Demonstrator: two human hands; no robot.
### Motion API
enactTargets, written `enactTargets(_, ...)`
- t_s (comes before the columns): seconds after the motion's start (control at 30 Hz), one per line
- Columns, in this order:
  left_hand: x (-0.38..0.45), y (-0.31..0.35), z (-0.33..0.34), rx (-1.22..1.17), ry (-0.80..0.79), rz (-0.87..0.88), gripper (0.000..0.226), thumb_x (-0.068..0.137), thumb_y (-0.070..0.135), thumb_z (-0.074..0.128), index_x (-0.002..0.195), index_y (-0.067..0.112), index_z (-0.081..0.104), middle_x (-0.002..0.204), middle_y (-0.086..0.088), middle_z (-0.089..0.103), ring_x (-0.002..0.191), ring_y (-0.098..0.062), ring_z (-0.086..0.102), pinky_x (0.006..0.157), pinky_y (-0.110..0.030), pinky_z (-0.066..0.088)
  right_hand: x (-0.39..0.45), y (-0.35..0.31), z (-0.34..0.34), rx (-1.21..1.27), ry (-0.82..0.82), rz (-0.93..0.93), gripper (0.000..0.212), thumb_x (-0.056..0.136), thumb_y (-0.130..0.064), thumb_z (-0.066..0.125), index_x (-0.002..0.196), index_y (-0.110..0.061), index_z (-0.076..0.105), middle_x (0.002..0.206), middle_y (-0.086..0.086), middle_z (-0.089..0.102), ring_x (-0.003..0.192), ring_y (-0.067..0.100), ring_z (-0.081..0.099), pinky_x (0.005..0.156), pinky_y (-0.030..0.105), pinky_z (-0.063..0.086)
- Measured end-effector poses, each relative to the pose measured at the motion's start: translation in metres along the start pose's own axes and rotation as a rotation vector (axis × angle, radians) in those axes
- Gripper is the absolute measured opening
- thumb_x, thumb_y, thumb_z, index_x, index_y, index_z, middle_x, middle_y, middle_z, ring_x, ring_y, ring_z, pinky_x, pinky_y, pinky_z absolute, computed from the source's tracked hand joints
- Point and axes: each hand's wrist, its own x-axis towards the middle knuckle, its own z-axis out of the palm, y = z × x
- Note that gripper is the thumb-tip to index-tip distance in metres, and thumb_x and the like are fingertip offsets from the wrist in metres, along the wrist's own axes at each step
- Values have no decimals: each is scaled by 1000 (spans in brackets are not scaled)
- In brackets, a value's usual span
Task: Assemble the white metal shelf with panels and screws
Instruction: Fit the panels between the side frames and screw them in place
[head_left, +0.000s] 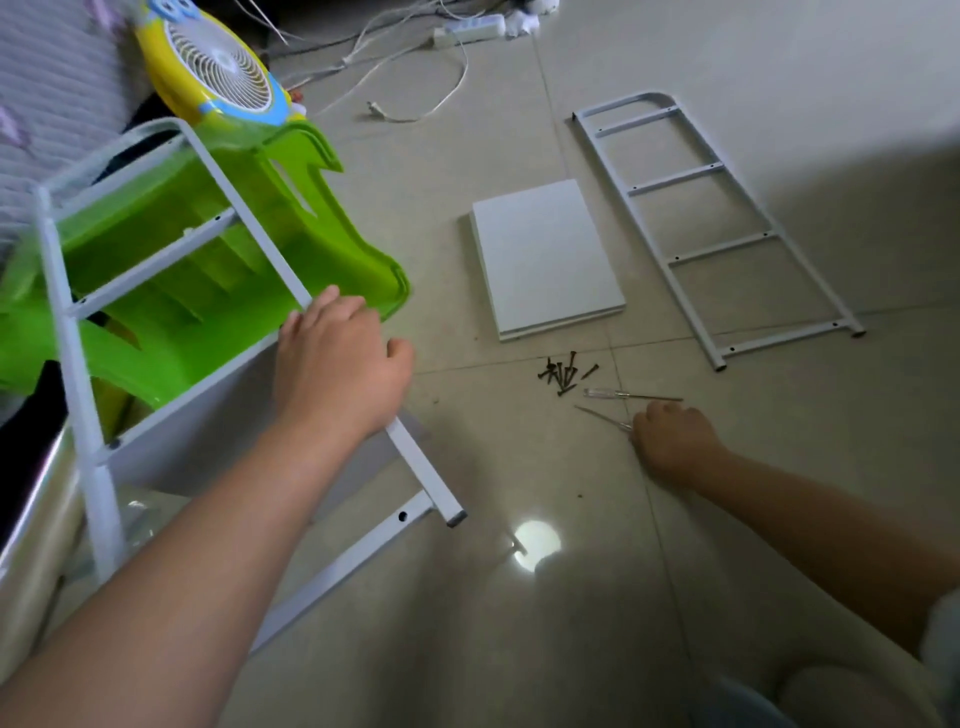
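Note:
My left hand grips the right rail of a white metal ladder-shaped side frame that stands tilted against a green stool, with a white panel fixed to it. My right hand lies curled on the floor round the clear handle of a screwdriver. A second screwdriver lies just beyond it. Several dark screws are heaped on the tiles. Two stacked white panels lie flat in the middle. A second white side frame lies flat at the right.
A green plastic stool stands behind the held frame, with a yellow fan behind it. White cables and a power strip run across the far floor. A bed edge is at the far left. Clear plastic wrap lies lower left.

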Motion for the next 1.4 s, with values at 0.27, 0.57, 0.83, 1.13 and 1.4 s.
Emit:
enactTargets(0.27,1,3,1,7,-20,10,44,94,25,38,134,8,46,150,-5,30,142,-17,14,114,-36,9,4,-2,7,-87,18,57,32,99,-21,28,123,-11,46,126,8,49,116,24,48,92,32,40)
enactTargets(0.57,20,-5,-18,-417,40,-369,66,83,26,60,137,0,31,143,-16,34,133,-30,34,104,-36,32,11,-45,-69,-86,79,-181,38,99,-31,31,129,-10,43,131,10,44,122,25,42,93,36,42)
enactTargets(0.83,19,-22,-28,-416,-73,-550,36,94,19,41,127,10,51,134,-8,50,125,-27,46,103,-35,31,-7,-108,-164,-109,268,-459,37,98,-32,30,121,-7,46,122,12,48,116,26,45,89,36,43)
enactTargets(1.13,-38,-108,-43,-690,206,-408,31,98,22,41,72,5,46,79,-15,49,83,-33,50,58,-30,26,-25,-157,-179,-113,166,-631,78,85,-41,59,144,-12,17,142,9,34,130,26,37,104,34,35)
enactTargets(1.4,-69,-147,-9,-1009,316,-303,29,88,20,62,66,13,43,61,-2,44,56,-14,39,49,-15,30,-26,-150,-181,-59,826,-835,8,69,-10,65,67,-7,58,60,7,59,46,26,58,35,26,41)
